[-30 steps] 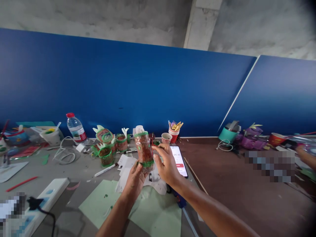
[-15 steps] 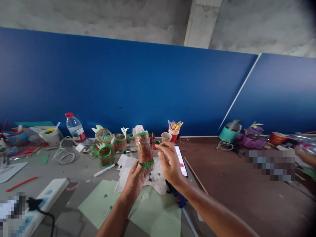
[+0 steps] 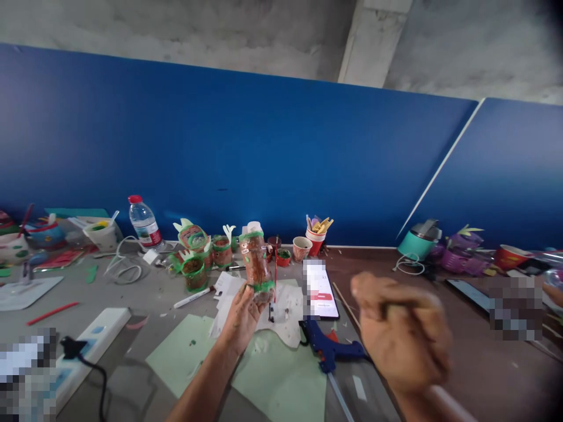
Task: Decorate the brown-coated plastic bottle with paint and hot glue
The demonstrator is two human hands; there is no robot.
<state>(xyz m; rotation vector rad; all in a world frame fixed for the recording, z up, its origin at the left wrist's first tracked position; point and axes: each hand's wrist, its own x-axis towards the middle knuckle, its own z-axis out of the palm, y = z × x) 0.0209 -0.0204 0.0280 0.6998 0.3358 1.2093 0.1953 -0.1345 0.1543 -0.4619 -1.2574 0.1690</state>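
My left hand (image 3: 241, 313) is wrapped around the lower end of a clear plastic bottle (image 3: 256, 261) painted brown with green bands at both ends. It holds the bottle nearly upright above white paper. My right hand (image 3: 402, 334) is raised at the right, apart from the bottle and blurred. Its fingers are curled in, and what they hold, if anything, cannot be made out. A pale rod-like streak (image 3: 451, 404) shows beside its wrist. Just right of the bottle, a thin red stick (image 3: 276, 269) stands upright. Below lie white paper (image 3: 288, 328) and green sheets (image 3: 281, 381).
A blue glue gun (image 3: 329, 349) and a lit phone (image 3: 320, 293) lie between my hands. Painted pots (image 3: 193, 272), a water bottle (image 3: 145, 225) and paper cups (image 3: 302, 249) line the back. A power strip (image 3: 94, 346) is at left. Another person's hand (image 3: 554, 293) shows far right.
My right hand has pulled away from beside the painted bottle, moving right and toward me, uncovering the phone and glue gun. My left hand still holds the bottle. The view has shifted slightly.
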